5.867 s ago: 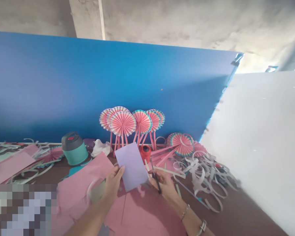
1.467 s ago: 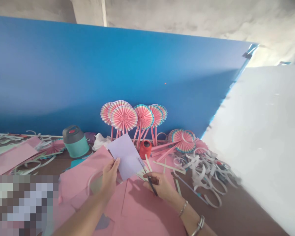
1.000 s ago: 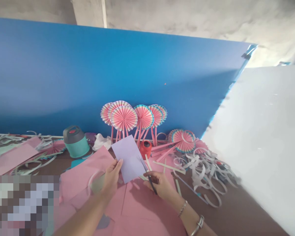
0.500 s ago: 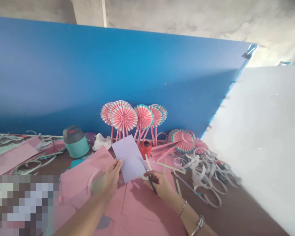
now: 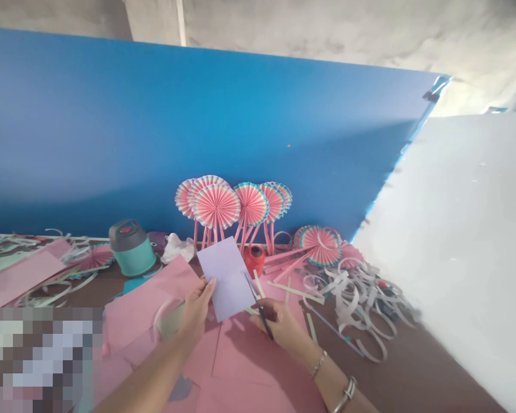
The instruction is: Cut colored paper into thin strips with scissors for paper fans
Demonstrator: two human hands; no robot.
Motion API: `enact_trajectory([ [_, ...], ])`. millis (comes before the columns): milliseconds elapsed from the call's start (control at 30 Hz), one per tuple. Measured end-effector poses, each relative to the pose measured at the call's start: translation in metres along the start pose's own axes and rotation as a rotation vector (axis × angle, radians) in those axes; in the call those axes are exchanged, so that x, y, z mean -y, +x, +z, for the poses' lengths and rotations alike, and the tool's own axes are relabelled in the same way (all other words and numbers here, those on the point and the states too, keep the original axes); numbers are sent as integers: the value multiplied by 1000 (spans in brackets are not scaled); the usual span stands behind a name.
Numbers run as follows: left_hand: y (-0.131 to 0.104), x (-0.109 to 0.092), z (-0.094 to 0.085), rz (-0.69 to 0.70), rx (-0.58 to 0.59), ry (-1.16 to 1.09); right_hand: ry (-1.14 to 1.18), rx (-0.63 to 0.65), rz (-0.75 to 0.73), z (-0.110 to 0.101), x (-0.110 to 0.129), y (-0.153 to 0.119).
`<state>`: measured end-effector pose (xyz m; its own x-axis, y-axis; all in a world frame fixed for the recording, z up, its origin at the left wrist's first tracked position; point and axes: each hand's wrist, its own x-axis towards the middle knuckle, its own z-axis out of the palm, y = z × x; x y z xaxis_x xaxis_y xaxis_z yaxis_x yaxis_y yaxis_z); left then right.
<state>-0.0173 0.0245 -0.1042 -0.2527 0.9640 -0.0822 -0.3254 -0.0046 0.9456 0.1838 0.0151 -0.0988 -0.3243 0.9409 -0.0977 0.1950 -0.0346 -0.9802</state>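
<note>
Your left hand [image 5: 198,304] is pinching the lilac sheet [image 5: 227,278] by its left edge, over the pink paper [image 5: 258,367]; your right hand [image 5: 284,327], nearer the right edge, is gripping the scissors [image 5: 267,327], whose blades are lying along that edge, roughly following the sheet's long axis

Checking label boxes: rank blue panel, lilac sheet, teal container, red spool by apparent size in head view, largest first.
1. Blue panel
2. Lilac sheet, teal container: too close to rank; sheet looks nearer
3. Red spool
</note>
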Motion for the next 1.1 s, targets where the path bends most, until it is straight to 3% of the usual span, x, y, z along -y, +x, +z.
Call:
enact_trajectory([
  [567, -3, -1, 6, -66, 90, -16, -28, -45, -91, -1, -9, 5],
  [1100, -3, 0, 5, -58, 88, 13, -30, -60, -43, 0, -6, 3],
])
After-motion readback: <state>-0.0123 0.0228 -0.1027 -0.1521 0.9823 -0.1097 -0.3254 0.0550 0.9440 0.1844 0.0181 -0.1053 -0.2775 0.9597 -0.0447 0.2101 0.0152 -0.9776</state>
